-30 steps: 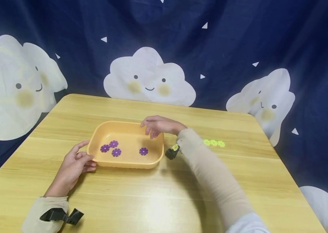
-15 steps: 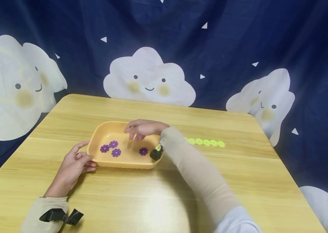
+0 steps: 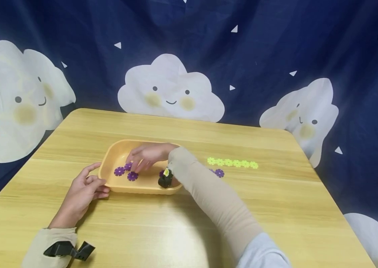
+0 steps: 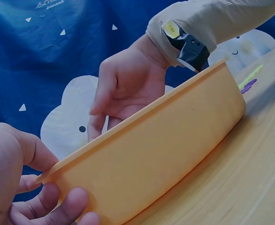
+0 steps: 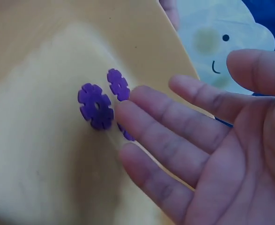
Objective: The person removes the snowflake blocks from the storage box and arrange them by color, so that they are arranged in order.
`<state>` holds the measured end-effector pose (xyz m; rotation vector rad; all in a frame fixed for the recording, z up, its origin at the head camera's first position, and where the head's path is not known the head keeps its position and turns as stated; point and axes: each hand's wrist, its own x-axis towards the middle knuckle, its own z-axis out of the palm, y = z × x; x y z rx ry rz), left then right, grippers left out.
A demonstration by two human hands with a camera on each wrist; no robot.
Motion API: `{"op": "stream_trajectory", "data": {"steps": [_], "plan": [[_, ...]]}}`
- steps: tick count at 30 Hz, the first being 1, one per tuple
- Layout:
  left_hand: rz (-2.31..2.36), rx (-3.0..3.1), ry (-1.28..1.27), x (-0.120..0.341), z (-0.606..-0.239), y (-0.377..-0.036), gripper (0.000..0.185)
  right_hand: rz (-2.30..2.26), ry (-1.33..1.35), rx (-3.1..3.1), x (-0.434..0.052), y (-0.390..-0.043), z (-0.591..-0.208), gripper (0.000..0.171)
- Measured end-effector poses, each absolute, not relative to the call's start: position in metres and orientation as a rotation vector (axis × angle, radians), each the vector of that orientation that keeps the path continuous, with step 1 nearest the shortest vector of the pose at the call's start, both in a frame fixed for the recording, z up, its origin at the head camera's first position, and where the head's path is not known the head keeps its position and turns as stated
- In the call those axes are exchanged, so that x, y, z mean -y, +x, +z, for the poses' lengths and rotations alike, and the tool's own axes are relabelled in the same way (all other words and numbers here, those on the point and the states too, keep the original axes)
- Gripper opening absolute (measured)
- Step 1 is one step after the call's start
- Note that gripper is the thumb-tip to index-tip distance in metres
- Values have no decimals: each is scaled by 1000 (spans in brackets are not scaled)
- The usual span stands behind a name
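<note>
A yellow-orange plastic tray stands on the table with several purple snowflake discs lying in it. My left hand grips the tray's left end; in the left wrist view its thumb or finger lies over the rim and other fingers sit against the outer wall. Inside the tray hovers my right hand. In the right wrist view its fingers reach out nearly straight with nothing held, the tips close to a purple disc; contact cannot be told. One disc in the tray is partly hidden behind the black wrist camera.
Right of the tray, several yellow-green snowflake discs lie in a row on the wooden table. Just nearer are purple discs, partly covered by my right sleeve. A dark blue cloud-print curtain hangs behind the table.
My right hand has moved left and down into the tray, from its right side to the discs on the left. More of the yellow-green row and purple discs on the table now show. The left hand stays put.
</note>
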<state>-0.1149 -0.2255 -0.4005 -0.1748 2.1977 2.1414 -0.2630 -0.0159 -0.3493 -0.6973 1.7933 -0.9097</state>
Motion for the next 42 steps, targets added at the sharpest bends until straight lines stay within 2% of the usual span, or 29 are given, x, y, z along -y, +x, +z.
{"op": "stream_trajectory", "data": {"steps": [9,24,34,42], "plan": [[2149,-2189,-181,226,-401,-114,65,-858,-578,-1727,18,-263,-357,40],[2191,-2153,-181,225,-402,-113,60,-928,-575,-1616,21,-259,-359,42],[2181,-2168,-171,225,-401,-115,63,-915,-626,-1660,-5,-272,-359,47],[2190,-2164,-161,225,-401,-114,62,-957,-569,-1746,-17,-281,-361,40]]}}
